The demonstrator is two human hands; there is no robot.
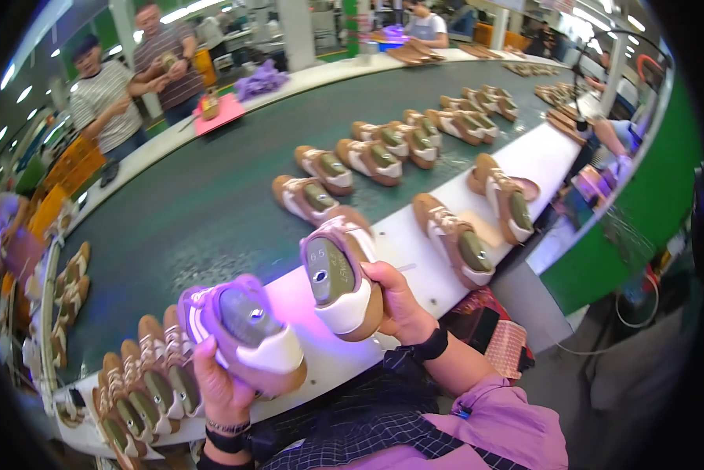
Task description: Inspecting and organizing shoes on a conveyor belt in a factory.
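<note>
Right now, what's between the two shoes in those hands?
Just a bare gap, with the white ledge showing behind it in the head view. The left hand grips one shoe, the right hand the other shoe.

Both hands up and out in front, each curled in a grip.
From where I stand, the left hand (225, 392) is nearly upright, thumb pointing up; the right hand (405, 309) sits higher, its forearm (463, 362) slanting in from the person's right.
</note>
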